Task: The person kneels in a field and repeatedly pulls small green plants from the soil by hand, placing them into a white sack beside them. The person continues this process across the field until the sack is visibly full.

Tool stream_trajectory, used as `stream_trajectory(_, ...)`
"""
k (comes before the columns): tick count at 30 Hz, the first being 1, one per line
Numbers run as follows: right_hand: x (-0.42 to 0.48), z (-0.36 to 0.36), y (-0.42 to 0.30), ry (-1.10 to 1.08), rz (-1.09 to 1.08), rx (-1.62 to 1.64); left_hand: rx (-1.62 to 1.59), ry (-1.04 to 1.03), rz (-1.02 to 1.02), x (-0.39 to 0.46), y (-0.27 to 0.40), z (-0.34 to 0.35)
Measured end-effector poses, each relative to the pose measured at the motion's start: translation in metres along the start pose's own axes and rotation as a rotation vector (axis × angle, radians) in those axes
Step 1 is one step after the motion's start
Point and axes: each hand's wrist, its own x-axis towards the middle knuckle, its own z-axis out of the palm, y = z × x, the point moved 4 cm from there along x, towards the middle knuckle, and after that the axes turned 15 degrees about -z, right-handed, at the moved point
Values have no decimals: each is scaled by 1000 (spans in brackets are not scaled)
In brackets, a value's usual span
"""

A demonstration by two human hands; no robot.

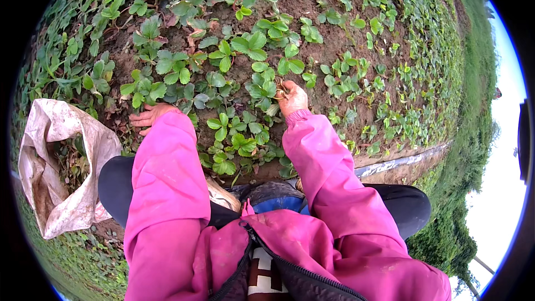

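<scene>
Low strawberry plants (250, 46) with green toothed leaves grow from brown soil in front of me. My right hand (293, 97), right of centre, has its fingers curled around thin brownish stems or runners (281, 88) beside a leafy plant (263, 91). At the left, my left hand (151, 116) rests low among the leaves with its fingers spread, just below a plant (144, 88). Part of its palm side is hidden, and I see nothing held in it. Both wrists come out of bright pink sleeves.
A dirt-stained white woven sack (94, 133), its mouth wide, stands at my left knee with withered leaves inside. A grey strip (386, 167) edges the bed near my right knee. Tall grass (480, 92) and a tree (445, 234) lie at the far right.
</scene>
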Motion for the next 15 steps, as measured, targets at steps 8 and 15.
stream_trajectory(8,-5,-8,-34,-139,-170,-360,47,-9,26,-2,2,6)
stream_trajectory(15,5,-15,-52,-280,-164,-509,125,-1,28,0,-1,17)
